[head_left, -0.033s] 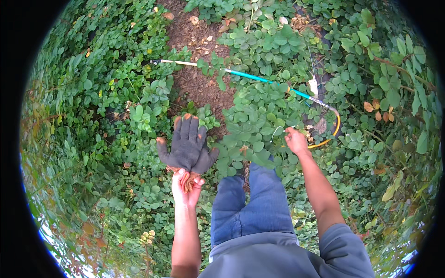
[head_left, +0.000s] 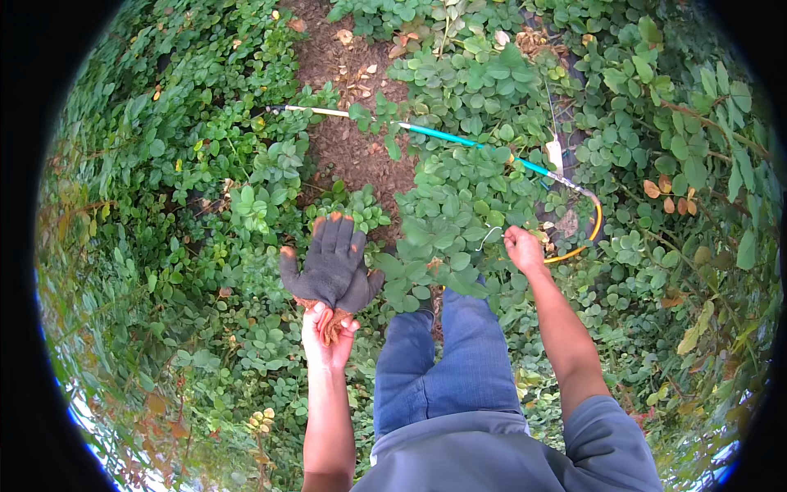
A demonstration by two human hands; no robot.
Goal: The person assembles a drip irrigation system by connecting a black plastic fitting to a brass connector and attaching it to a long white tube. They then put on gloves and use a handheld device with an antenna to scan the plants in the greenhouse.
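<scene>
My left hand is closed around the brown cuffs of a pair of dark grey work gloves. The gloves lie one over the other, fingers pointing away from me, with orange-brown fingertips. Over the plants on the right, the fingers of my right hand pinch the end of a thin white bent wire, whose curved end sticks out to the left. Close beyond that hand, a yellow hose curves round from a turquoise and white pole lying across the foliage.
Dense leafy plants surround me on both sides. A strip of brown mulch with dry leaves runs ahead between them. A white tag hangs on a thin wire at the right, near the pole. Taller shrubs stand along the right edge.
The gloves have dipped slightly toward me in my left hand. My right hand stays in nearly the same place, still pinching the wire.
</scene>
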